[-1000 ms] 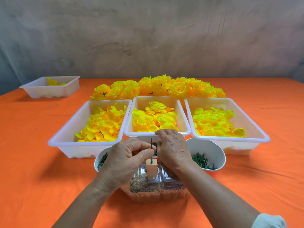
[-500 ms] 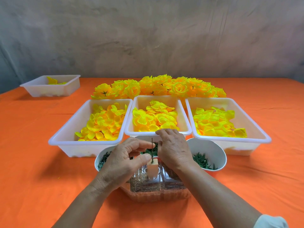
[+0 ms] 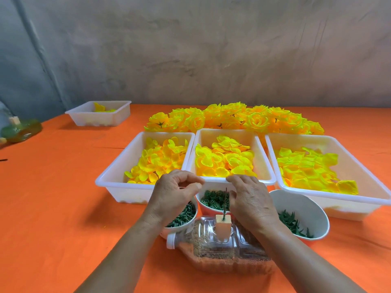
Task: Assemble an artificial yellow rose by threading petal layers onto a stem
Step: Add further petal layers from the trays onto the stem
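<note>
Head view, single entry.

Change: a second ago your left hand (image 3: 176,192) has thumb and forefinger on the upper part of the stem (image 3: 224,205). Now it sits off to the left, well apart from the stem, above the left bowl (image 3: 195,210). Thumb and forefinger tips are closed together and the other fingers are curled. You cannot tell whether they pinch something small or nothing at all.

Right hand (image 3: 250,200): same station as before, just right of the stem, fingers bent over and thumb side near it. Contact with the stem cannot be told, nor any hold.

Task piece: the stem stands upright and bare in the foam block (image 3: 222,228), which sits on the clear bottle (image 3: 222,252) lying on its side on the orange cloth (image 3: 63,197). No petal layer is on it yet.

Supply: petals (image 3: 224,159) fill the middle tray (image 3: 211,133) just beyond your knuckles. Green ring pieces (image 3: 212,200) lie in the bowl behind the stem.

Judgement: the stem looks seated and released on the left side, so threading has not begun. Your next reach is likely for a first piece.
</note>
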Available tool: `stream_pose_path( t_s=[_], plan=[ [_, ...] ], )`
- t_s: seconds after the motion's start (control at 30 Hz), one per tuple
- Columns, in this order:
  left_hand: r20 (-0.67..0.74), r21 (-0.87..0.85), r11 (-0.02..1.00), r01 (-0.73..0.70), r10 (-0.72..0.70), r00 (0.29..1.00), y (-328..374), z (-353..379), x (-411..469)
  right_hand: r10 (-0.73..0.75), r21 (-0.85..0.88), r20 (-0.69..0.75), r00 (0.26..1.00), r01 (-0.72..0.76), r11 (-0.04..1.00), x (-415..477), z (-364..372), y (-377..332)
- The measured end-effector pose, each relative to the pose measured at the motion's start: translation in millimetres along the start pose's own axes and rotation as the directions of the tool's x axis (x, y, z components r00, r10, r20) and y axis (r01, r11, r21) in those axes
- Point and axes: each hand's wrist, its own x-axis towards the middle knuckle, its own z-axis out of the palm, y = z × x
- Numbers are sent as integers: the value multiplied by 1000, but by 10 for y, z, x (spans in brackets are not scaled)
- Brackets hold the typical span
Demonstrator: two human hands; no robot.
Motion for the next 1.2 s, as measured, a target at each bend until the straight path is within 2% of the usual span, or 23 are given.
stream_pose_path(
  t_s=[0.23,0.47,0.73,1.0,1.1,1.2],
  plan=[
    [-172,202,960,194,-160,972,-331,-283,533,9,-10,5,1000,-9,1000,-8,-21,-24],
    [-225,355,865,354,-289,931,-562,-472,1153,3,-17,23,1000,-3,1000,-15,-53,-58],
    [-118,654,699,289,-283,952,-848,-207,1817,-60,-23,-119,991,58,998,33,17,-27],
    [-2,826,517,227,-399,917,-1018,43,2240,-110,-57,-185,977,101,993,65,40,0],
    [17,821,526,224,-415,910,-1071,48,2238,-91,-57,-166,982,83,995,56,47,-5],
    [-48,794,555,247,-349,936,-1044,38,2184,-88,-58,-158,983,80,995,34,59,9]
  ],
)
